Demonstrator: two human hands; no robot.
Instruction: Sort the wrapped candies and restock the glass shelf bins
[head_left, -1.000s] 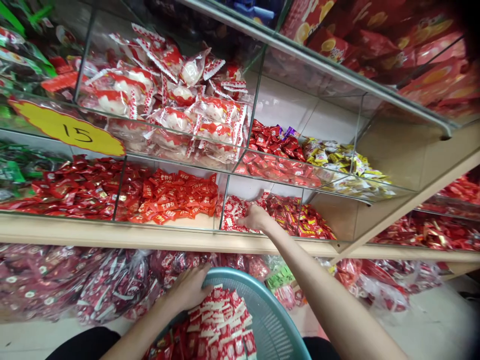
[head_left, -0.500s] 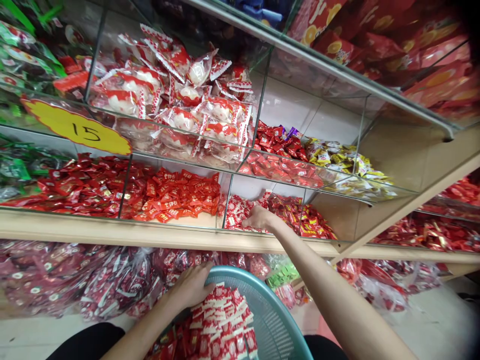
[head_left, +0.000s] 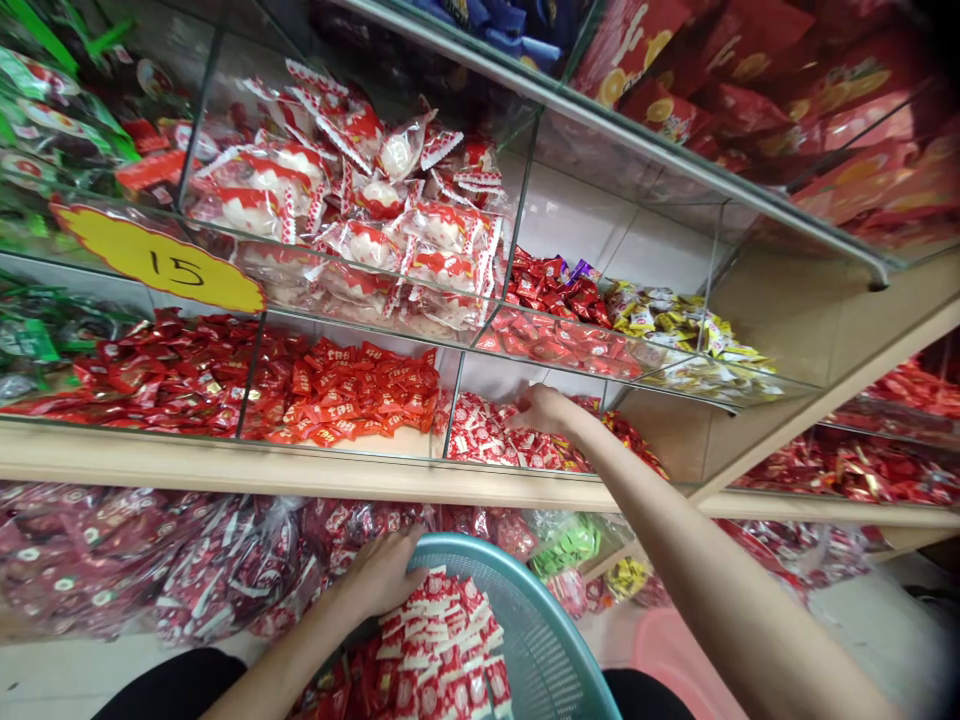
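My left hand (head_left: 382, 572) grips the far left rim of a teal plastic basket (head_left: 559, 640), thumb inside the rim. Inside the basket, red-and-white wrapped candies (head_left: 442, 645) lie over darker red ones. My right hand (head_left: 546, 410) reaches into a lower shelf compartment, just over a layer of small red-and-white wrapped candies (head_left: 480, 430). Its fingers are bent and apart, with nothing visible between them; the fingertips are partly hidden. Beyond that hand lie red-and-yellow wrapped candies (head_left: 630, 440), partly covered by my forearm.
Glass dividers separate the compartments. To the left are orange-red wrapped candies (head_left: 360, 385); above sit larger clear-wrapped sweets (head_left: 367, 240) and a yellow price tag (head_left: 161, 258) marked 15. A wooden shelf edge (head_left: 300, 470) runs in front. Bagged candies (head_left: 232, 570) and a pink tub (head_left: 675, 650) stand below.
My right hand has moved right and slightly up over the red-and-white candies, which now spread wider along the compartment. My left hand stays on the basket rim. More of the pink tub shows.
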